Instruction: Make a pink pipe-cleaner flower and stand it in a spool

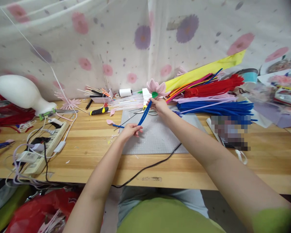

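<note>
A pink pipe-cleaner flower (157,86) with a green centre at its base is raised over the back of the grey cutting mat (160,139). Its stem is a bunch of blue pipe cleaners (145,114), slanting down to the left. My right hand (158,105) pinches this stem just below the flower. Lower down, my left hand (132,130) is closed around the stem's other end. A small pink bud (109,122) on a blue stem shows just left of my left hand; whether that hand touches it, I cannot tell.
Behind the mat lie red pipe cleaners (213,86), blue pipe cleaners (215,108) and a yellow-black tool handle (99,111). At left are a power strip (48,145) and a white head form (19,90). A black cable (145,170) crosses the front edge. A phone-like object (229,132), partly blurred, lies right.
</note>
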The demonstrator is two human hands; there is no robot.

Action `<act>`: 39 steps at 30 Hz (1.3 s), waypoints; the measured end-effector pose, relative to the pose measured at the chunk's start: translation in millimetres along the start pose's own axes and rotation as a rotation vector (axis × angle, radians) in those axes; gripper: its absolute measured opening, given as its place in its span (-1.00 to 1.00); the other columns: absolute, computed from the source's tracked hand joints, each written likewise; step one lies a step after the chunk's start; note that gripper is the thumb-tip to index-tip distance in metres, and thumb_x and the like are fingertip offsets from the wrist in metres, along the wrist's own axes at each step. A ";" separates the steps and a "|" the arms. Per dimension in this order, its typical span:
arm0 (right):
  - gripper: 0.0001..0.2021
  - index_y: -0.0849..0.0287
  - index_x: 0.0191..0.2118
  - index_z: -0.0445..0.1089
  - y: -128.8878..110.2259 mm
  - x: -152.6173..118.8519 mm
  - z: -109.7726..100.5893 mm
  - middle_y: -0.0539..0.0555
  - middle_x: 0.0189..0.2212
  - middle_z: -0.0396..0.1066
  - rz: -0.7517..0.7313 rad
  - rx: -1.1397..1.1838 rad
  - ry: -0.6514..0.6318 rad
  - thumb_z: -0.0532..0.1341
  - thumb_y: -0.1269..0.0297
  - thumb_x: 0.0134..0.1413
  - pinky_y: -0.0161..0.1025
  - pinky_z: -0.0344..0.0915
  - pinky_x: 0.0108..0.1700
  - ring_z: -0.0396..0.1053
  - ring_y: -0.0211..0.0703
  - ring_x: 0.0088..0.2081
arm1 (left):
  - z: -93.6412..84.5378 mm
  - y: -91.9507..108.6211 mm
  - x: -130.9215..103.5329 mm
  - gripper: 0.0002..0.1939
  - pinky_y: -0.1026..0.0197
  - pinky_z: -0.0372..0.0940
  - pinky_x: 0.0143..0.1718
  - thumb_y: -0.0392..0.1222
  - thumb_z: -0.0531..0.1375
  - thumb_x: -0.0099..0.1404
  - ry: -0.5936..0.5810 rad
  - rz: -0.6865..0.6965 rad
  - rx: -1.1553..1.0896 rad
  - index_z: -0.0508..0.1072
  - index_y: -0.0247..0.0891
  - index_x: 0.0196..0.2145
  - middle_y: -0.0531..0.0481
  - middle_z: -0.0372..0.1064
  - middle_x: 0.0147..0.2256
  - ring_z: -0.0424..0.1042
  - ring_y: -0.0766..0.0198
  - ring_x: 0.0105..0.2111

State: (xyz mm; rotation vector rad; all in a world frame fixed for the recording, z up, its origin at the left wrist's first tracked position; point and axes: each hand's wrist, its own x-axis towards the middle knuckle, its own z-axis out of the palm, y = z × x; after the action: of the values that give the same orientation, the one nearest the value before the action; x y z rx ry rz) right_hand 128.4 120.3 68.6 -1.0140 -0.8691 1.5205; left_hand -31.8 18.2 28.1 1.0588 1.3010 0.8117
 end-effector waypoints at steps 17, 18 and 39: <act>-0.89 0.22 -0.46 0.24 -21.1 7.5 -1.1 -0.05 -0.57 0.35 -0.039 -0.003 -0.012 0.15 0.43 0.06 -0.30 0.36 -0.27 0.36 -0.38 -0.52 | 11.0 -3.9 8.1 -0.74 0.36 0.24 -0.61 -0.09 0.25 0.04 0.038 0.023 -0.035 0.40 -0.38 -0.54 -0.01 0.37 -0.64 0.28 0.45 -0.70; -0.90 0.22 -0.46 0.24 -22.0 7.4 -1.7 -0.05 -0.57 0.36 -0.046 0.002 -0.013 0.16 0.43 0.06 -0.30 0.36 -0.27 0.36 -0.38 -0.52 | 11.5 -3.8 8.3 -0.73 0.35 0.24 -0.60 -0.07 0.26 0.04 0.050 0.020 -0.029 0.40 -0.38 -0.54 -0.02 0.38 -0.63 0.28 0.45 -0.69; -0.81 0.24 -0.52 0.36 -6.6 -11.0 8.5 -0.08 -0.62 0.31 0.045 -0.179 -0.379 0.35 0.26 -0.25 -0.37 0.22 -0.40 0.24 -0.41 -0.56 | 35.7 63.8 36.6 -0.81 0.49 -0.26 -0.75 -0.13 0.03 0.28 0.007 0.167 -0.524 0.20 -0.29 -0.43 0.20 0.01 -0.65 -0.12 0.59 -0.77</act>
State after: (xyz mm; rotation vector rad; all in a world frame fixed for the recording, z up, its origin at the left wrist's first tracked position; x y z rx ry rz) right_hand 123.8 110.4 79.6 -0.8882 -1.2729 1.7278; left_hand 14.2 68.4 73.5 0.7458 0.9349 1.2038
